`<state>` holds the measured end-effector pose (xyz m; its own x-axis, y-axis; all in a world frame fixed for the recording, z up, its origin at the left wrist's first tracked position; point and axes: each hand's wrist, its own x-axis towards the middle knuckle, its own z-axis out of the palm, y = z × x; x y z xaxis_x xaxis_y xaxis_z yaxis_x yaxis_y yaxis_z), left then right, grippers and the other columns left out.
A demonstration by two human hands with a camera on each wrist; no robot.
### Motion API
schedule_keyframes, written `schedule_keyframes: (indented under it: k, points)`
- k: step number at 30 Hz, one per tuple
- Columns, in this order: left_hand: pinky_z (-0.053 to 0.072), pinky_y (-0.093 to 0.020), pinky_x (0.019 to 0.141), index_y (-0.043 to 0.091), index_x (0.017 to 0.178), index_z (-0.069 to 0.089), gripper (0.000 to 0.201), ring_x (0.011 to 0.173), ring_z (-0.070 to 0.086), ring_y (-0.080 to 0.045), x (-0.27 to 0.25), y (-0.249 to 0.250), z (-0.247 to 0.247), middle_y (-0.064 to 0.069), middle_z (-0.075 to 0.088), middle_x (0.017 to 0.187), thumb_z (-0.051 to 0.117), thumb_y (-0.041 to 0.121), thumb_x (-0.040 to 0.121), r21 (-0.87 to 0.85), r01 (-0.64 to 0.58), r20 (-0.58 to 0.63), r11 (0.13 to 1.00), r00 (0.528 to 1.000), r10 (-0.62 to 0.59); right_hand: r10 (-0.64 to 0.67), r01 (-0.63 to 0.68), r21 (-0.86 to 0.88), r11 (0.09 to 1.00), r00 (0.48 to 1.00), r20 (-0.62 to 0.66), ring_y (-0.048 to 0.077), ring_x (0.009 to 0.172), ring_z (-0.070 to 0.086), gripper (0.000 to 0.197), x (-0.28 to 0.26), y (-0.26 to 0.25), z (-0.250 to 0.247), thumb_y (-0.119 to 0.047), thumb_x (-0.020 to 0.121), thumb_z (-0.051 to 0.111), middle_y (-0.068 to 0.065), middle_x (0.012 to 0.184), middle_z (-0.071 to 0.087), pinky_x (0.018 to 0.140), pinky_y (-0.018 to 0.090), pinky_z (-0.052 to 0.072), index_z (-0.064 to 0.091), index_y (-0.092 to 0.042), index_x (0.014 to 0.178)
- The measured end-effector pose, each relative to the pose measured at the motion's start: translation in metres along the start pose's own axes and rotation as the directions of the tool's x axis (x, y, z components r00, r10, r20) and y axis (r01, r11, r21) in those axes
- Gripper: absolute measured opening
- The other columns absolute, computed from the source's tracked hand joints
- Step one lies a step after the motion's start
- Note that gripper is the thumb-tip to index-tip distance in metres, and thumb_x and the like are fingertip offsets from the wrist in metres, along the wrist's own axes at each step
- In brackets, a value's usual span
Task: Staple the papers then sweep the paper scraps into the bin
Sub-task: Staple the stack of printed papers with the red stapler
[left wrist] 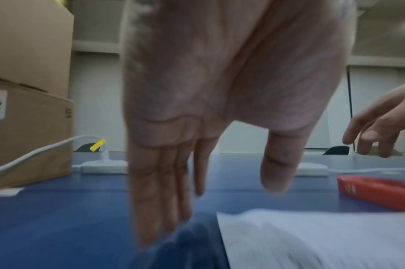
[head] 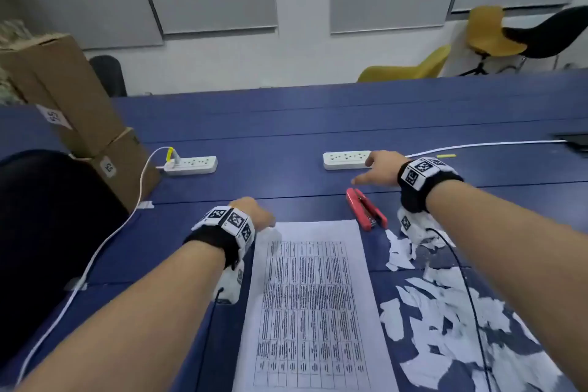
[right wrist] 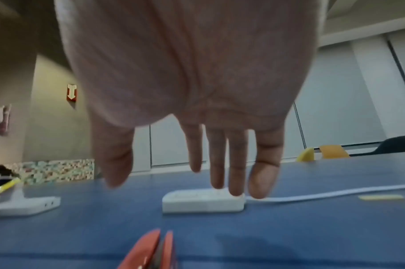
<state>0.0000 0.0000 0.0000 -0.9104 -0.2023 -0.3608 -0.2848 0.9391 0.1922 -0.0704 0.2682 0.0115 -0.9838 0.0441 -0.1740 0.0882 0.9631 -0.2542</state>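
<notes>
A printed paper stack (head: pixel 313 302) lies on the blue table (head: pixel 286 143) in front of me. A red stapler (head: pixel 366 208) rests just beyond its top right corner, also low in the right wrist view as the stapler (right wrist: pixel 151 251) and at the right of the left wrist view as the stapler (left wrist: pixel 376 193). Torn white paper scraps (head: pixel 451 321) are strewn right of the stack. My left hand (head: pixel 254 212) hovers at the stack's top left corner, fingers (left wrist: pixel 158 191) straight and pointing down, holding nothing. My right hand (head: pixel 378 169) is spread open above the stapler, empty.
Two white power strips (head: pixel 191 165) (head: pixel 346 160) lie farther back, each with a white cable. Stacked cardboard boxes (head: pixel 73 111) stand at the left. A dark rounded shape (head: pixel 47 232) sits at the left table edge. Yellow and black chairs (head: pixel 496 35) stand behind the table.
</notes>
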Motion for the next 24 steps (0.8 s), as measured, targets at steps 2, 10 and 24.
schedule_keyframes:
  k: [2, 10, 24]
  points:
    - [0.049, -0.033, 0.095, 0.014, 0.126, 0.059, 0.058, 0.118, 0.059, -0.028, -0.002, 0.0, 0.012, -0.006, 0.061, 0.132, 0.068, 0.044, 0.077, 0.06, 0.024, 0.091, 0.998, 0.995, -0.029, 0.022, -0.011, -0.112, 0.994, 0.995, 0.096, 0.028, 0.088, 0.066, 0.065, -0.003, -0.002, 0.014, -0.069, 0.06, 0.071, 0.007, 0.096, 0.071, 0.079, 0.033, 0.054, 0.065, -0.012, 0.091]
    - [0.05, -0.033, 0.098, 0.02, 0.117, 0.07, 0.057, 0.115, 0.064, -0.024, -0.018, 0.013, 0.025, -0.001, 0.066, 0.13, 0.076, 0.053, 0.071, 0.244, -0.076, 0.169, 0.967, 0.985, 0.035, 0.115, -0.044, -0.299, 0.953, 0.968, 0.223, 0.028, 0.088, 0.071, 0.069, -0.021, -0.02, 0.042, -0.052, 0.05, 0.083, 0.007, 0.096, 0.075, 0.085, 0.036, 0.057, 0.07, -0.009, 0.102]
    - [0.046, -0.034, 0.105, 0.009, 0.141, 0.049, 0.081, 0.128, 0.055, -0.027, -0.017, -0.008, 0.029, -0.007, 0.056, 0.141, 0.076, 0.049, 0.075, -0.143, 0.123, 0.124, 0.982, 0.987, -0.106, 0.119, -0.041, -0.357, 0.933, 0.973, 0.199, 0.029, 0.117, 0.062, 0.088, -0.034, -0.028, 0.049, -0.037, 0.077, 0.077, 0.008, 0.133, 0.061, 0.095, 0.035, 0.051, 0.035, -0.014, 0.151]
